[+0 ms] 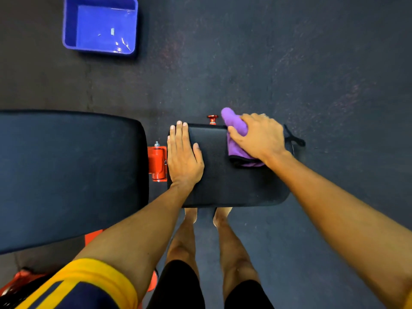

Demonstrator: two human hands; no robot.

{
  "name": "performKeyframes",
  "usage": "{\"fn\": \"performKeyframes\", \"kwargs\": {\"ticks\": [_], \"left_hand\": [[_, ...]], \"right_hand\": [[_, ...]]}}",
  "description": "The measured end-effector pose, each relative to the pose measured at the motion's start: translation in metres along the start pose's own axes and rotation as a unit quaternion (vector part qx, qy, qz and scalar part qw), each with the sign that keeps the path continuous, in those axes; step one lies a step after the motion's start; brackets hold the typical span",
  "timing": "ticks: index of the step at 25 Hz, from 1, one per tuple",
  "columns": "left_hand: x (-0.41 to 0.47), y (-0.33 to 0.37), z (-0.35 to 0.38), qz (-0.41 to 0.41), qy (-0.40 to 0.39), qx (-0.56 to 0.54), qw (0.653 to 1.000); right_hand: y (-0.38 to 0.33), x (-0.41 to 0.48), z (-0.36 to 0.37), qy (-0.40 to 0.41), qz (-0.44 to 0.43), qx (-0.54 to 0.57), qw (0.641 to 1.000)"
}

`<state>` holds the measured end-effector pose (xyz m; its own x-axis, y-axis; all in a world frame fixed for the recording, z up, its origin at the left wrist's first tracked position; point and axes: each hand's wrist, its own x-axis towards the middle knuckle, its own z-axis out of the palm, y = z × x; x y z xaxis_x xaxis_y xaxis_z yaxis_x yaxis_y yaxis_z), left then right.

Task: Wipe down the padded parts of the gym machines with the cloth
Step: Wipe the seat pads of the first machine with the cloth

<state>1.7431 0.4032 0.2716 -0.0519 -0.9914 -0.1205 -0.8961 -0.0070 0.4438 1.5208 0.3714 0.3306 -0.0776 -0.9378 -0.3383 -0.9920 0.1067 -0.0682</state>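
The purple cloth point(234, 122) lies bunched at the far right corner of the small black seat pad point(223, 181). The right hand point(259, 136) presses it down, fingers curled round it. The left hand point(182, 155) lies flat on the pad's left edge, fingers straight and holding nothing. A red knob point(212, 119) sticks out at the pad's far edge. An orange bracket point(157, 162) sits between this pad and a larger pad point(66, 175) to the left. Bare feet point(191, 214) show under the near edge. A blue tub point(66, 30) sits on the dark floor point(289, 63), far left.
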Motion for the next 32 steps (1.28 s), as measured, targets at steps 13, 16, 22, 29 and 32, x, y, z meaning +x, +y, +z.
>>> {"fn": "performKeyframes", "kwargs": {"ticks": [13, 16, 22, 29, 32], "left_hand": [[-0.001, -0.002, 0.000, 0.035, -0.030, 0.019, 0.999], [-0.003, -0.003, 0.001, 0.069, -0.034, 0.019, 0.997], [-0.003, -0.002, -0.002, 0.109, -0.040, -0.014, 0.993], [0.001, 0.050, 0.016, 0.246, -0.083, -0.022, 0.965], [0.000, 0.074, 0.026, 0.237, -0.088, -0.038, 0.967]], "right_hand": [[-0.034, -0.097, 0.053, 0.061, -0.057, 0.023, 0.996], [-0.022, -0.082, 0.050, 0.078, 0.045, 0.020, 0.996], [-0.059, -0.069, 0.061, 0.102, 0.055, 0.030, 0.993], [0.011, -0.105, 0.053, 0.100, 0.157, 0.036, 0.982], [0.013, -0.054, 0.037, 0.051, 0.232, 0.127, 0.963]]}}
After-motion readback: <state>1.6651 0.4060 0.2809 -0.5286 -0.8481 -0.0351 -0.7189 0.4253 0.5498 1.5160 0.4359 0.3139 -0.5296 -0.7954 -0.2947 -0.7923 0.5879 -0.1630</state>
